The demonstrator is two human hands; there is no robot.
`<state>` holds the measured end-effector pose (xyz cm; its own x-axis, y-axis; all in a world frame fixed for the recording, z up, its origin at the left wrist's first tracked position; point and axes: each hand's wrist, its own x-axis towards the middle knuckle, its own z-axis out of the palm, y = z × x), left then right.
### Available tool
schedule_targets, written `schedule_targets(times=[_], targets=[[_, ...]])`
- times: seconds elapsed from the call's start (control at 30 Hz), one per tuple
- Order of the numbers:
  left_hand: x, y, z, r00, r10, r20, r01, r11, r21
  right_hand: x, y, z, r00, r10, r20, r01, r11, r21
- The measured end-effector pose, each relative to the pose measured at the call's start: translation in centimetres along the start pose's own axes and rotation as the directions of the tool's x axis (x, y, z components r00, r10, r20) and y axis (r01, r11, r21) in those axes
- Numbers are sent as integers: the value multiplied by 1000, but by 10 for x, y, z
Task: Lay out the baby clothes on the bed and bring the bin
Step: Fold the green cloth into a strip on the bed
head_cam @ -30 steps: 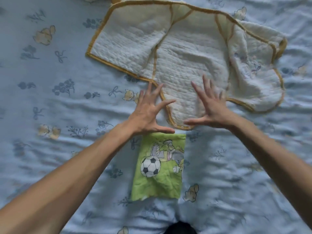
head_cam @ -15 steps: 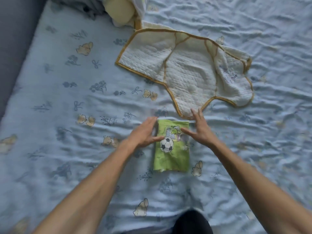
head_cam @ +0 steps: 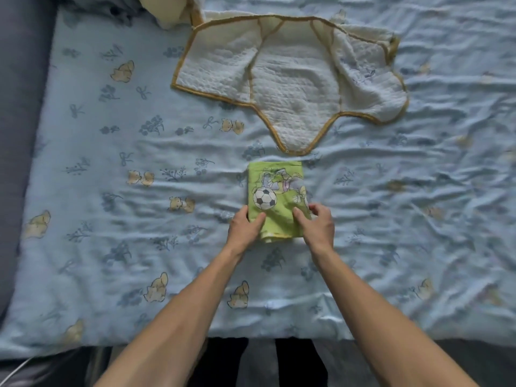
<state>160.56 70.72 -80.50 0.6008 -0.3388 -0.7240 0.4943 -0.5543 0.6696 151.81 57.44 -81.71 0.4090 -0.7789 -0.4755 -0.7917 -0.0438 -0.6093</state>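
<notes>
A: With both hands down at the near end of the folded green garment (head_cam: 275,196), I'd log this as the start of unfolding it. The left hand (head_cam: 243,229) grips the near-left corner, thumb on top, fingers curled under the edge. The right hand (head_cam: 317,226) pinches the near-right corner the same way.

B: Where's the garment sitting?

A: Middle of the bed (head_cam: 111,191), on the blue printed sheet. Its long axis runs near to far, straight away from me. Football print (head_cam: 264,198) faces up. The garment extends far from the fingers, so my guess is any lift or pull opens it toward the far side or sideways.

B: Which hand is nearer?

A: Even. Both touch it, one per corner, mirrored.

B: The other piece?

A: The white quilted garment (head_cam: 293,79) with mustard trim is already spread flat, just beyond the green one's far edge. Its lowest point sits just beside that edge; I can't tell if they touch. Right side is rumpled.

B: Containers? The bin?

A: No bin in view. A heap of cloth (head_cam: 156,9) sits at the far-left edge, contents unclear. Bin step looks not yet done.
</notes>
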Motion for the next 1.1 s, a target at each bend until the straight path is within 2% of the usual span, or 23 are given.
schedule_targets(times=[0.1,0.2,0.27,0.33,0.37,0.43,0.53,0.6,0.67,0.73,0.8,0.87,0.93,1.0,1.03,1.1], targets=[[-15,10,15,996,-41,83,46,997,-61,-12,-8,-18,998,22,-54,-17,997,81],[-31,25,28,963,50,265,-8,988,-157,-30,-27,-53,991,10,-135,13,986,165],[-39,26,35,924,81,375,-9,982,-190,-47,-41,-72,979,-53,-199,85,984,158],[-43,17,35,912,40,407,53,975,-215,-68,-57,-75,954,-196,-225,226,967,115],[-44,11,32,921,-2,390,99,968,-229,-77,-63,-68,940,-274,-204,297,951,88],[-45,-6,20,949,-99,299,180,949,-258,-89,-69,-38,928,-367,-69,370,928,38],[-41,-32,-15,982,-179,67,190,952,-242,-91,-68,22,914,-330,235,353,933,-65],[-38,-42,-42,987,-119,-106,113,992,-64,-91,-59,52,850,-249,464,339,933,-121],[-35,-42,-65,982,59,-182,-13,970,242,-89,-46,62,803,-226,552,334,937,-102],[-31,-35,-77,956,271,-117,-166,822,544,-84,-34,53,825,-275,494,349,935,-64],[-23,-24,-81,915,378,140,-339,534,774,-75,-18,32,885,-308,349,349,936,-58],[-13,-19,-77,855,300,422,-482,163,861,-62,3,5,956,-270,118,284,951,-124],[0,-25,-72,825,204,527,-516,-108,850,-49,26,-20,990,-134,-39,124,974,-190],[10,-35,-69,856,169,489,-449,-227,864,-40,46,-35,999,-16,36,24,974,-226],[14,-40,-70,871,169,462,-414,-256,873,-38,53,-39,993,-33,114,61,965,-256],[17,-43,-70,864,188,468,-408,-287,867,-35,63,-46,958,-163,235,232,924,-305]])
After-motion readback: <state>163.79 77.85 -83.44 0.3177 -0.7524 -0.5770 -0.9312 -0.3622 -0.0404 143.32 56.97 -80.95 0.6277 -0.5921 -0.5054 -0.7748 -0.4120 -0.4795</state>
